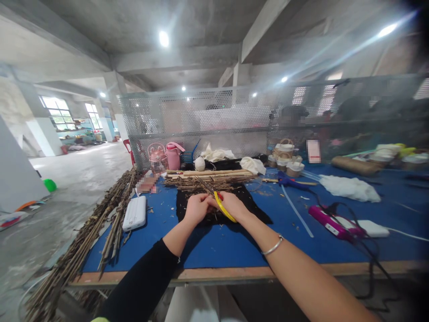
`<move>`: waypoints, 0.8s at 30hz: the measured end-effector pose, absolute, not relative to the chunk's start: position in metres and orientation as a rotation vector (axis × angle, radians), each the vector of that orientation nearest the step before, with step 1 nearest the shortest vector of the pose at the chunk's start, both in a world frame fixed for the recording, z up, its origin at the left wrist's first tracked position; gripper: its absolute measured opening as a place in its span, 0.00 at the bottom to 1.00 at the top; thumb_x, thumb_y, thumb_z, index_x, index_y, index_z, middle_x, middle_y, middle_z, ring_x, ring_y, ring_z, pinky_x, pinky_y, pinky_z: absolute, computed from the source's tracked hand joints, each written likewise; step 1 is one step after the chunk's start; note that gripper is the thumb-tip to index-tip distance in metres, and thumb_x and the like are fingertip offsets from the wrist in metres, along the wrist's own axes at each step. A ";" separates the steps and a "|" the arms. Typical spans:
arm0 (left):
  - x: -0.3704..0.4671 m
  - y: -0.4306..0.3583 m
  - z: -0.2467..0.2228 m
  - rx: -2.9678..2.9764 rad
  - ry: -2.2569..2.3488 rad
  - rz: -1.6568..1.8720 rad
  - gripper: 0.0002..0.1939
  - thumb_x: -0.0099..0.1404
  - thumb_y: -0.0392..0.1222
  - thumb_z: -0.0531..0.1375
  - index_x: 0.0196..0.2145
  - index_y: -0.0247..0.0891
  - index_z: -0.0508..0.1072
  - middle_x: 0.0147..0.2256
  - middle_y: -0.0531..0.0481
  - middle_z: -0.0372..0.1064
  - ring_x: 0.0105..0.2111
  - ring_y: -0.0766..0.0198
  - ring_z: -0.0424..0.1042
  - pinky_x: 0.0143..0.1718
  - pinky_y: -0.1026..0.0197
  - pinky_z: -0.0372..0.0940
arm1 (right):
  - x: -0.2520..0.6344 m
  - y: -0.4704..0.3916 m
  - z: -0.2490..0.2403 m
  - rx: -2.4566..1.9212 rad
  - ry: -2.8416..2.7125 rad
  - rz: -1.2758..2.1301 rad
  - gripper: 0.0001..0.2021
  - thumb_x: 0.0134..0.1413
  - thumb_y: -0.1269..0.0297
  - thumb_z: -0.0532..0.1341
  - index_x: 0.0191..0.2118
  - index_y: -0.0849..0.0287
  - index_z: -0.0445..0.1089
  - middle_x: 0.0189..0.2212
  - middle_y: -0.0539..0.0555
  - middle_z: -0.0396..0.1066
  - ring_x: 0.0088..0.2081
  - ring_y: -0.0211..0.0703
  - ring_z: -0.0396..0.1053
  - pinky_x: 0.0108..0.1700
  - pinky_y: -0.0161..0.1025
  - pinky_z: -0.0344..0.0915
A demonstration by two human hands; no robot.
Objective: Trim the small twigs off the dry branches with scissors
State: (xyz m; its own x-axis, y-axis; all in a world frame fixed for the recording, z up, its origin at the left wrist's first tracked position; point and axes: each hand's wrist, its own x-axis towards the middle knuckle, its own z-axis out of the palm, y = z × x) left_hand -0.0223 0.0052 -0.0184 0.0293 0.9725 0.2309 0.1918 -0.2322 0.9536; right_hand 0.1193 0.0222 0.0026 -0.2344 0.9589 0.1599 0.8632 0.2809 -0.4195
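Observation:
My right hand (235, 205) is wrapped round yellow-handled scissors (220, 205), whose dark blades point up and left toward the twigs. Close against it, my left hand (197, 209) is closed, its fingertips meeting those of the right. What the left fingers pinch is too small and hidden to make out. Both hands are over a black cloth (254, 208) strewn with plant scraps. Just beyond them lies a row of thin brown twigs (214, 182), with thicker pale sticks (217, 173) behind it.
Long twig bundles (90, 219) overhang the table's left end beside a white power bank (135, 213). A purple glue gun (330, 222) with a dark cord lies right. Farther back stand a pink bottle (173, 156), small pots (294, 167) and a perforated metal screen (201, 100).

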 end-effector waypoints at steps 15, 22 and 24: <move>-0.026 0.010 -0.021 1.551 1.234 1.280 0.16 0.56 0.49 0.54 0.24 0.33 0.72 0.15 0.56 0.57 0.16 0.72 0.54 0.18 0.68 0.51 | 0.120 0.021 -0.003 -1.633 -2.217 0.259 0.30 0.42 0.35 0.51 0.40 0.58 0.62 0.36 0.59 0.70 0.37 0.50 0.69 0.32 0.36 0.55; -0.028 0.009 -0.020 1.569 1.293 1.315 0.17 0.56 0.51 0.54 0.26 0.33 0.73 0.16 0.55 0.59 0.16 0.72 0.55 0.18 0.68 0.51 | 0.120 0.020 0.002 -1.650 -2.176 0.234 0.29 0.42 0.34 0.52 0.36 0.57 0.66 0.34 0.57 0.71 0.36 0.48 0.69 0.31 0.35 0.55; -0.029 0.010 -0.021 1.611 1.319 1.323 0.18 0.56 0.51 0.54 0.26 0.33 0.73 0.15 0.54 0.59 0.16 0.71 0.55 0.18 0.67 0.51 | 0.120 0.021 0.003 -1.655 -2.185 0.240 0.29 0.42 0.34 0.52 0.35 0.57 0.66 0.33 0.57 0.71 0.36 0.47 0.69 0.31 0.34 0.55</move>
State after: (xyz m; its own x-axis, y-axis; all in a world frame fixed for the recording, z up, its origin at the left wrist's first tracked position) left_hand -0.0290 0.0101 -0.0215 -0.0212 0.9567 0.2902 0.2867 -0.2723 0.9185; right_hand 0.1199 0.0207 0.0032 -0.2284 0.9525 0.2013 0.8863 0.2889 -0.3620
